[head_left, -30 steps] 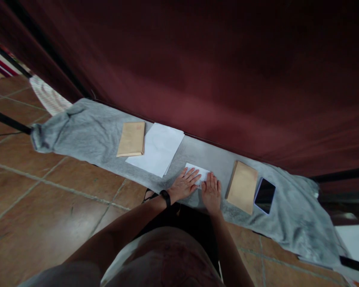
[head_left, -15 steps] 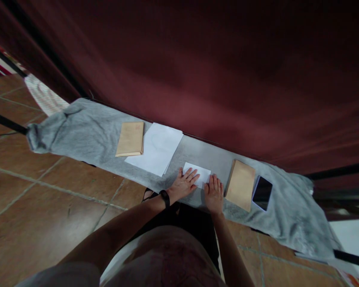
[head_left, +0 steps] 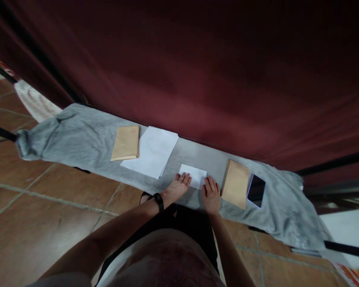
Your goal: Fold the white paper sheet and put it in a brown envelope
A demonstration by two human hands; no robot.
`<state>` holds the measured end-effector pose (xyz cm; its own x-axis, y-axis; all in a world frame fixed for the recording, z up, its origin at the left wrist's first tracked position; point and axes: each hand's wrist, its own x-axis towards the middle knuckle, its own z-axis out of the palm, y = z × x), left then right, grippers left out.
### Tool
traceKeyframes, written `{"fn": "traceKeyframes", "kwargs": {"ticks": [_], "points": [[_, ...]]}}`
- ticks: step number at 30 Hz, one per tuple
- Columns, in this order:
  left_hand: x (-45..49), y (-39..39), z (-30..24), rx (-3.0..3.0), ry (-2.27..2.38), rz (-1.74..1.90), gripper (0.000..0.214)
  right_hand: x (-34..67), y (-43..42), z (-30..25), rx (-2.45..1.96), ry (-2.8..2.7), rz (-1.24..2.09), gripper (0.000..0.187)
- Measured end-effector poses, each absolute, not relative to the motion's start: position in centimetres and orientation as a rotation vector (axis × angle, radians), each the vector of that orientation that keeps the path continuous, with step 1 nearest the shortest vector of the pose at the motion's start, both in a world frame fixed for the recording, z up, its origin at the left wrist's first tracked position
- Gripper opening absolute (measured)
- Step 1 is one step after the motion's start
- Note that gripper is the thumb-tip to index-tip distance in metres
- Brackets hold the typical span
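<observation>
A small folded sheet of white paper lies flat on the grey cloth in front of me. My left hand rests across its lower left edge, fingers stretched out and near each other, with a dark band on the wrist. Beside the paper's right edge lies my right hand, palm down, its fingers extended and the tips touching or just by the edge. Neither hand grips anything that I can make out.
Larger white sheets lie to the left, partly under a stack of brown envelopes. Another brown envelope stack and a phone lie right of my hands. Grey cloth covers the narrow table; a dark red curtain hangs behind it.
My left hand has slid down and left off the middle of the paper, its spread fingers drawing closer together. The right hand stays by the right edge. The view has shifted slightly.
</observation>
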<state>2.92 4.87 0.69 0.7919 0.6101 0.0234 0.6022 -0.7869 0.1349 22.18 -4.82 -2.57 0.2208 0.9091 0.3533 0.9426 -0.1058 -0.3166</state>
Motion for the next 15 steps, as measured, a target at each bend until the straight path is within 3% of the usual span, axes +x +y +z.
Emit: {"fn": "traceKeyframes", "kwargs": {"ticks": [8, 12, 15], "points": [[1.1, 6.8, 4.9, 2.57, 0.925, 0.406, 0.031, 22.8, -5.3, -0.2, -1.738, -1.56, 0.257, 0.041], [1.3, 8.1, 6.0, 2.171, 1.02, 0.591, 0.021, 22.6, -4.5, 0.7, -1.735, -1.204, 0.564, 0.043], [1.8, 8.9, 5.0, 1.742, 1.086, 0.727, 0.024, 22.3, -3.5, 0.3, -1.712, -1.081, 0.605, 0.045]]}}
